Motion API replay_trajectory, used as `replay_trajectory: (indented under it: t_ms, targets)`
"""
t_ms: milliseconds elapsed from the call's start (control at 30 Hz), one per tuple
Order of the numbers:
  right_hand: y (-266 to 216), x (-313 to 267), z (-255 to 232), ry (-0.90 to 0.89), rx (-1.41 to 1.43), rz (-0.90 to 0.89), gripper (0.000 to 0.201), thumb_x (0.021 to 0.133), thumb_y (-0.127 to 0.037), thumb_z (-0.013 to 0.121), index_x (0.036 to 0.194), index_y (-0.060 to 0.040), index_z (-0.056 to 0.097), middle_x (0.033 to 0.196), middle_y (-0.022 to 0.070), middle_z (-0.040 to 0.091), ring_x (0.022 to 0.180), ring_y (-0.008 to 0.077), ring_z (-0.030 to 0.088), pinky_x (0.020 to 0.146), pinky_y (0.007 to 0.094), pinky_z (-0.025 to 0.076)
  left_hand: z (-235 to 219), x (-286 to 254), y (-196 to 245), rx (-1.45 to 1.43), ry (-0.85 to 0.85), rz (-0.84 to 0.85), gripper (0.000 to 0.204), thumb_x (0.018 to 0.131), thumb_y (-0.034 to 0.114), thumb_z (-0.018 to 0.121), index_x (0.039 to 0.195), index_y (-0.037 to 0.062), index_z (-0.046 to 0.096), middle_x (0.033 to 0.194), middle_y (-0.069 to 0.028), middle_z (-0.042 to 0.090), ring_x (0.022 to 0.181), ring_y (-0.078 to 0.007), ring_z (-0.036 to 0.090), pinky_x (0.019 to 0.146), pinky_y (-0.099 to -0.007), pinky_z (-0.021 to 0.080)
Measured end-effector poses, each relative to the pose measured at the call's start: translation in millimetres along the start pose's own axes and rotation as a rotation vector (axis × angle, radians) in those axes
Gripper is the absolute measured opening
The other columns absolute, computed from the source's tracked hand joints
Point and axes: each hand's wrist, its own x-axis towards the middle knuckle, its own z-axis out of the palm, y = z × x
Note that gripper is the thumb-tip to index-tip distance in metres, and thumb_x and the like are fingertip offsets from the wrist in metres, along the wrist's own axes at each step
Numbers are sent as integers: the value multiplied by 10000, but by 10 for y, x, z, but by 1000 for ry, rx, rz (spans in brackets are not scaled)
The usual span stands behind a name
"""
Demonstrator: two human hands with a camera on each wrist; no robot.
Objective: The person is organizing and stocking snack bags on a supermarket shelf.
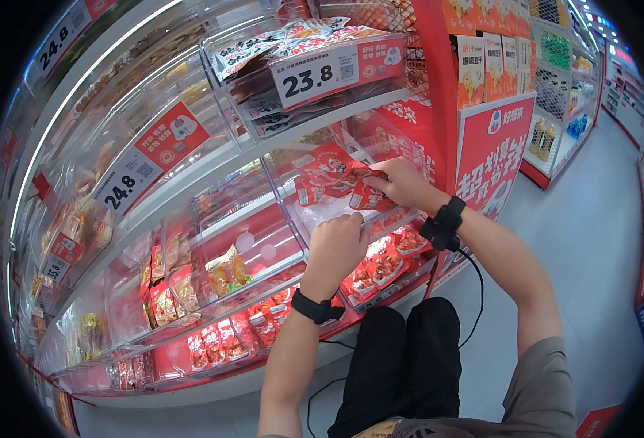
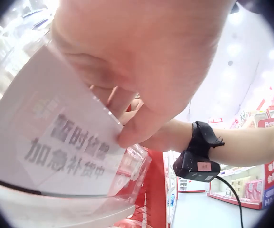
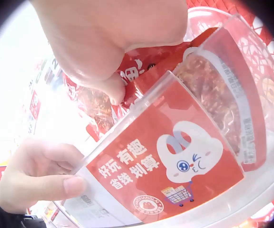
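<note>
Red snack packets lie at the front of a clear bin, and my right hand pinches them by their edge. In the right wrist view, that hand covers the top of a red packet; another packet stands upright behind the bin's front. My left hand grips the top edge of the bin's front panel, its thumb outside in the left wrist view, over a white label. The same panel carries a red sign with a cartoon face in the right wrist view.
Above is a bin of packets with a 23.8 price tag. Below the hands, a lower shelf holds red packets. More clear bins run left, one with a 24.8 tag. A red promotional panel stands right, beside the aisle floor.
</note>
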Motion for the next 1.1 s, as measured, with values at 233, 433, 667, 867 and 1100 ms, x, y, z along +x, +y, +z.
replay_trajectory:
  t_ms: [233,433,667,867,1100]
  targets:
    - [74,-45,136,243,174,59,217,870,-200,590,1007,-49,665,707,164,629,638,285,614,587,375,431,-32,-13,-175,-44,-33,79,198,843,230,565,868,39,611,726,-166,627,708,-360,622,623,-470,475]
    - [258,-32,202,261,407,64,215,884,-139,589,1023,18,639,708,80,653,633,80,546,589,293,425,7,34,-173,-168,0,79,218,851,266,584,873,52,615,731,-178,622,721,-380,602,641,-472,465]
    - [52,-40,78,324,-56,-214,166,816,-86,618,966,-25,656,780,148,626,735,305,587,623,382,429,10,36,-158,-222,10,20,251,821,289,620,853,42,652,737,-190,622,724,-391,600,661,-456,474]
    - [-305,-80,-204,448,-188,-490,134,777,-49,622,907,-31,652,827,121,653,777,303,606,709,387,464,-14,65,-160,-258,-52,-27,279,808,251,622,942,15,685,857,-201,661,805,-371,632,743,-411,500]
    - [-546,-331,-492,465,-218,-451,166,791,-47,621,952,-24,653,901,137,662,760,296,609,708,366,468,-51,69,-105,-250,-75,-68,263,835,269,625,941,39,696,861,-193,666,821,-360,634,747,-412,499]
